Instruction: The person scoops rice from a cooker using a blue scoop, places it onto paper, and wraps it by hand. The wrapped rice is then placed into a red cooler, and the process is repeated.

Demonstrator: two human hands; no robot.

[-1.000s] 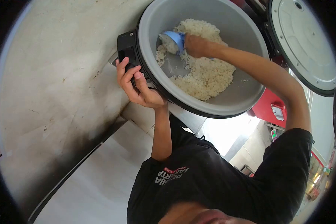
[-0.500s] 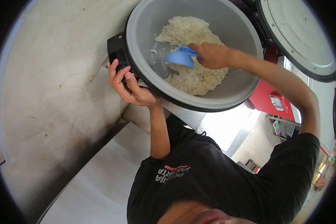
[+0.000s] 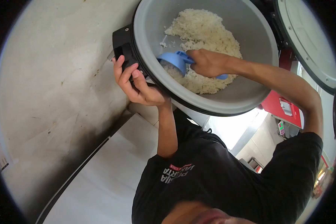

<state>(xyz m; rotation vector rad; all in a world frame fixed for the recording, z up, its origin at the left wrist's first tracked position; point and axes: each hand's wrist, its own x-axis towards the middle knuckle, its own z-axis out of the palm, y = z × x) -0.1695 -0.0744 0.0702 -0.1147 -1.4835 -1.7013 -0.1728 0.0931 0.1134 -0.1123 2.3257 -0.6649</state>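
My right hand [image 3: 209, 63] is closed round the handle of a blue plastic scoop [image 3: 172, 61], whose handle end shows below my fingers. The scoop's rounded bowl is down at the near left wall of the pot, with rice right at its mouth. Cooked white rice [image 3: 207, 28] lies heaped across the pot's floor. The large rice cooker [image 3: 227, 106] has a grey inner pot and a black outer rim. On its left side, my left hand [image 3: 140, 84] has its fingers curled onto the black side handle [image 3: 125, 48].
The cooker's round lid [image 3: 310, 37] stands open at upper right. A stained pale wall [image 3: 56, 82] is on the left, above a white surface [image 3: 112, 168]. A red panel [image 3: 283, 108] and a small device with a lit display [image 3: 281, 128] are at right.
The scoop has moved down and its bowl has turned toward the rice near the left wall. The cooker and my left hand appear slightly further right in view.
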